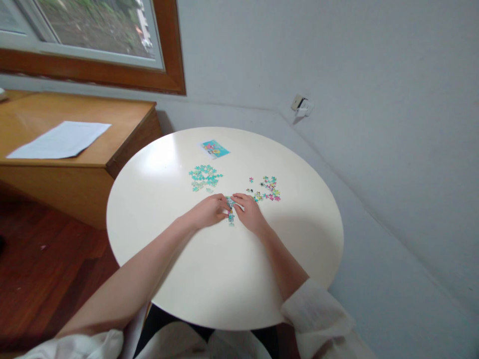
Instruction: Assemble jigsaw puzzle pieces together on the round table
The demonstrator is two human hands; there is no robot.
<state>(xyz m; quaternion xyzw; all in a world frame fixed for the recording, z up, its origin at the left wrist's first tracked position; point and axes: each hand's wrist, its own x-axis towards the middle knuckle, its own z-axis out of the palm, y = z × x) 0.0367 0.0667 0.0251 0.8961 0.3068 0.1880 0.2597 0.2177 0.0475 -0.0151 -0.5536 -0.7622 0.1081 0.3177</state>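
Strip [231,218] of joined puzzle pieces lies mid-table, caught between both hands: the left hand [207,212] closes on it from one side and the right hand [251,214] from the other, fingertips meeting over its top end. I judge it very light thin card, stiff within each piece but weak at the joints, so it would likely fold or come apart if raised by one end. Holding it at both sides, or sliding it flat on the smooth table [224,279], looks safest.

Just beyond the left hand sits a teal pile [205,177]; just beyond the right hand, a mixed pile [266,189]. Well past both lies a card [214,148].

The fingers hide most of the strip, so I cannot tell whether it is pinched off the surface or pressed flat, nor how many pieces it has. The printing on the pieces and card is too small to read.
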